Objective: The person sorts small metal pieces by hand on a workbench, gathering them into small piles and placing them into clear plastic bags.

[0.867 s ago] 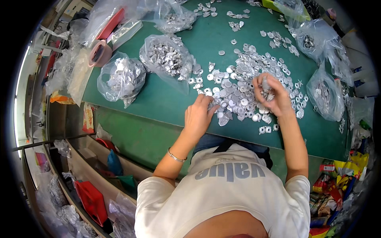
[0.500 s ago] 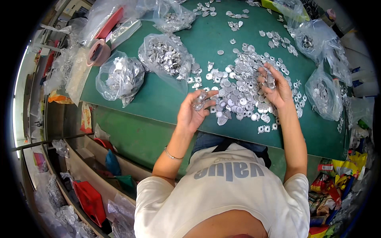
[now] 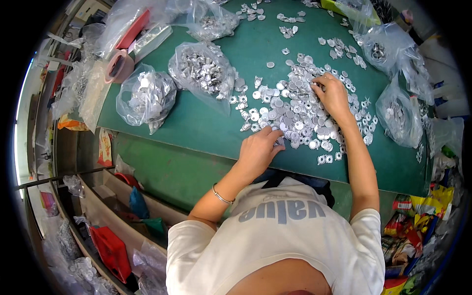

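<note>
A large heap of small silvery metal pieces (image 3: 295, 115), many round with scalloped rims, spreads over the green table (image 3: 206, 132). My left hand (image 3: 258, 150) is palm down at the heap's near left edge. Its thumb and forefinger curl around the pieces there; what lies between them is too small to make out. Farther to the right, my right hand (image 3: 332, 96) reaches down onto the heap's upper right part. Its thumb and forefinger pinch together at a silvery piece, and the other fingers are partly hidden behind the hand.
Clear plastic bags of metal pieces stand on the left (image 3: 147, 96), at the middle left (image 3: 204, 69) and on the right (image 3: 398, 118). Small loose groups of pieces (image 3: 341, 49) lie farther back. A pink tape-like ring (image 3: 119, 66) sits at the left edge. Below are open drawers (image 3: 132, 196).
Both hands were raised with palms turned up and silvery pieces in them. Now both are turned down onto the heap; the left has moved right and nearer, the right slightly left.
</note>
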The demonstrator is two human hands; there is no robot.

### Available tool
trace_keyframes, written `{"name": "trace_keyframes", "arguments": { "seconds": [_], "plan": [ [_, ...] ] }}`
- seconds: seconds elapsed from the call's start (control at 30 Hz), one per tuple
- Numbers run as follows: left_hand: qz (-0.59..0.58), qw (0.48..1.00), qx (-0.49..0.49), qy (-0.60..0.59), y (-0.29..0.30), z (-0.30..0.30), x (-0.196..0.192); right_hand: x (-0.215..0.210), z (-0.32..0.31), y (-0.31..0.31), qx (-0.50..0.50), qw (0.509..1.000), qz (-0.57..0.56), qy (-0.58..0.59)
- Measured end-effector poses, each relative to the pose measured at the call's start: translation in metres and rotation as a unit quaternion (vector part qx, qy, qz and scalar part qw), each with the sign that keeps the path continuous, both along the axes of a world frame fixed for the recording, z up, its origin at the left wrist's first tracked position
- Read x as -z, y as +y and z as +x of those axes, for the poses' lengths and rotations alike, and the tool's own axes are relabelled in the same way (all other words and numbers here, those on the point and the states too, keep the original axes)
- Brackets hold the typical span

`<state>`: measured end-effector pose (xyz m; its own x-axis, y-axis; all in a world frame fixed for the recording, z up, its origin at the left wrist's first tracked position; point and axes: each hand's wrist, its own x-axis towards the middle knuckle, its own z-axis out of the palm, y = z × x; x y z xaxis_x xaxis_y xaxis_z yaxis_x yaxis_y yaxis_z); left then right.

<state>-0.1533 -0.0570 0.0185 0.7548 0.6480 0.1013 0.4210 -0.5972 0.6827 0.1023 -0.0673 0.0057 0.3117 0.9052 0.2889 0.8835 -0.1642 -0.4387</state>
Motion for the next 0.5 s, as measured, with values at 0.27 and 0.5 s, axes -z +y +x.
{"name": "trace_keyframes", "arguments": {
  "seconds": [0.27, 0.5],
  "plan": [
    [-0.023, 0.999, -0.028, -0.007, 0.007, 0.001, 0.002, -0.027, 0.011, -0.021, -0.145, 0.456, 0.099, 0.873],
    [-0.002, 1.0, -0.011, 0.012, 0.006, 0.001, 0.007, -0.037, -0.015, -0.015, -0.049, 0.886, -0.042, 0.459]
  ]
}}
